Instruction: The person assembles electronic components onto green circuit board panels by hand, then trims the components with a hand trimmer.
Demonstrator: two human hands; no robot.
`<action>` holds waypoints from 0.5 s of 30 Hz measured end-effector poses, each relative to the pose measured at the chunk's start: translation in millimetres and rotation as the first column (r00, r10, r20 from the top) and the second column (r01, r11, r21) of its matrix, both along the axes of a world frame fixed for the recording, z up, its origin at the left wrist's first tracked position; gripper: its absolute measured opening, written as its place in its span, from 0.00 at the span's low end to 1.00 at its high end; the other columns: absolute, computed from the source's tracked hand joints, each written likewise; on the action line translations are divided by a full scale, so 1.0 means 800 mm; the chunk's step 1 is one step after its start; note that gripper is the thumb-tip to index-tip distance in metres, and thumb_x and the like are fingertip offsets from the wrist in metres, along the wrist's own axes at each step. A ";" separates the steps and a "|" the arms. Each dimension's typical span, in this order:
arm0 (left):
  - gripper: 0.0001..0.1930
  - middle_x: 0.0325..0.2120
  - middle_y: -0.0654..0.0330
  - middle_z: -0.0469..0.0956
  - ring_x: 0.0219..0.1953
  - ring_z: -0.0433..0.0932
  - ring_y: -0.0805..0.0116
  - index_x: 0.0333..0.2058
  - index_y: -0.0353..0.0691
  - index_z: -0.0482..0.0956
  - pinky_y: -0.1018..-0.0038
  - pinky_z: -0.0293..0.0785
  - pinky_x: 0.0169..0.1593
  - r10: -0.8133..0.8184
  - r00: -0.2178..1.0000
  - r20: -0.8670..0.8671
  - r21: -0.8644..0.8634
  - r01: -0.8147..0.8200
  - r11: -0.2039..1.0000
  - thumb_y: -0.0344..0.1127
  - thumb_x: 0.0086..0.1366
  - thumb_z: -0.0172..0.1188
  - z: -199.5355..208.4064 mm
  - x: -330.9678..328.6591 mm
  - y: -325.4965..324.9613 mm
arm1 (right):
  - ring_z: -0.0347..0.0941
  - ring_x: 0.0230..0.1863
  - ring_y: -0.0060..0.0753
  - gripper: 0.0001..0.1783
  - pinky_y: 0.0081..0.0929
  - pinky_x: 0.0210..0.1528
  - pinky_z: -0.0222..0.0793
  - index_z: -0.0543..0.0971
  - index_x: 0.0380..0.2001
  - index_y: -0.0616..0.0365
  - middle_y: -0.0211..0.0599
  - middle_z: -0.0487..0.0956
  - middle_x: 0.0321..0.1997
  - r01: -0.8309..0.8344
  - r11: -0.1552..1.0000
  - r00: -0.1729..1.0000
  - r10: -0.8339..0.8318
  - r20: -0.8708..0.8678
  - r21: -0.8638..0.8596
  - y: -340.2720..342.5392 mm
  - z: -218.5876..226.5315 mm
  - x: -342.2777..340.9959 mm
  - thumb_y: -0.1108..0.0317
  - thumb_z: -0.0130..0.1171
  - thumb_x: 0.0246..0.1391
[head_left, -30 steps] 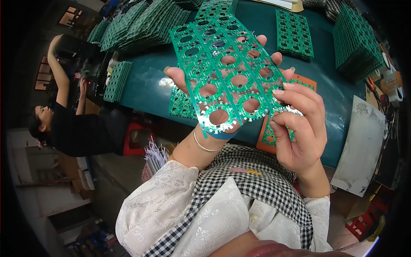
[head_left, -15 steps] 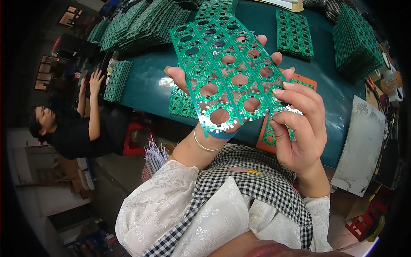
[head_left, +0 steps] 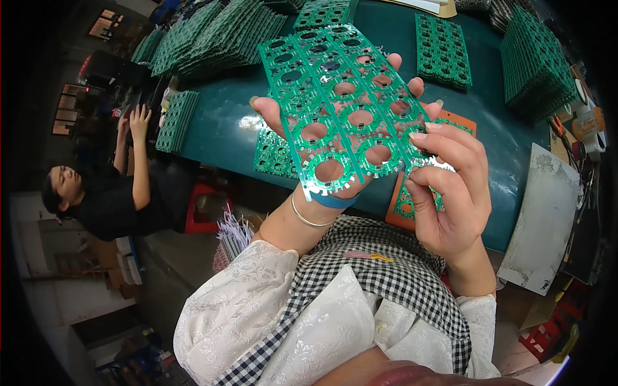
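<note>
A green circuit board panel [head_left: 351,132], with rows of round cut-outs and small mounted parts, is held up tilted above the table. My left hand [head_left: 270,114] supports it from beneath; its thumb shows at the left edge and its fingertips curl over the right edge. Through the holes I see parts of that palm. My right hand [head_left: 454,186] pinches the panel's near right corner between thumb and fingers. Below it, an orange tray [head_left: 400,217] carries another green panel, partly hidden by my hand. More green panels [head_left: 273,154] lie under the held one, at its left.
Tall stacks of green panels stand at the back left [head_left: 206,42] and far right [head_left: 535,67]. A smaller stack [head_left: 443,51] lies at the back on the dark green table [head_left: 222,145]. A grey metal sheet [head_left: 541,219] leans at the right. Another person [head_left: 109,193] works at the left.
The held panel has tilted slightly, its near left corner rising a little and its far edge shifting right. Both my hands stay nearly in place. The other person's hands have moved slightly.
</note>
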State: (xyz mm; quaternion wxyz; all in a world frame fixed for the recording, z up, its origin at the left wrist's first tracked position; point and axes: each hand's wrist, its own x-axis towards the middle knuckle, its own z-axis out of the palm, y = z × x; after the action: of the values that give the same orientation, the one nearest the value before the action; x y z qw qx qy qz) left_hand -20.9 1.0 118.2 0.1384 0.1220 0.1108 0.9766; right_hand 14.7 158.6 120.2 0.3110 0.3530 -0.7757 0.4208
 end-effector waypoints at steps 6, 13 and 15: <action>0.63 0.62 0.43 0.57 0.62 0.59 0.47 0.63 0.30 0.54 0.46 0.50 0.68 -0.035 0.999 -0.025 0.038 0.036 0.999 0.79 0.42 0.57 -0.005 -0.003 -0.002 | 0.72 0.50 0.52 0.09 0.40 0.49 0.69 0.73 0.27 0.61 0.45 0.77 0.47 -0.003 1.000 1.000 0.003 -0.006 -0.004 0.000 0.000 0.000 0.78 0.63 0.43; 0.62 0.62 0.43 0.57 0.62 0.58 0.46 0.63 0.31 0.54 0.47 0.50 0.68 -0.023 0.999 0.033 0.052 0.021 0.998 0.78 0.42 0.58 -0.007 -0.003 0.000 | 0.74 0.46 0.51 0.10 0.39 0.46 0.71 0.73 0.24 0.63 0.46 0.78 0.43 0.010 1.000 0.998 -0.012 -0.064 -0.030 -0.002 0.001 -0.003 0.77 0.65 0.38; 0.61 0.60 0.45 0.60 0.62 0.59 0.45 0.61 0.31 0.58 0.45 0.52 0.66 -0.040 0.999 -0.003 0.008 0.040 0.999 0.82 0.43 0.51 -0.009 -0.005 0.001 | 0.75 0.45 0.51 0.09 0.38 0.46 0.71 0.73 0.24 0.63 0.46 0.78 0.42 0.030 0.999 0.998 -0.031 -0.058 -0.030 -0.001 0.001 -0.003 0.78 0.65 0.38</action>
State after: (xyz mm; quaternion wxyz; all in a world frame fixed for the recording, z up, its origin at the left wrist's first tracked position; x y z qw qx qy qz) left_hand -24.9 1.5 110.8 0.1570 0.1263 0.1044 0.9739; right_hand 11.9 157.5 120.8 0.3449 0.3488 -0.7654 0.4166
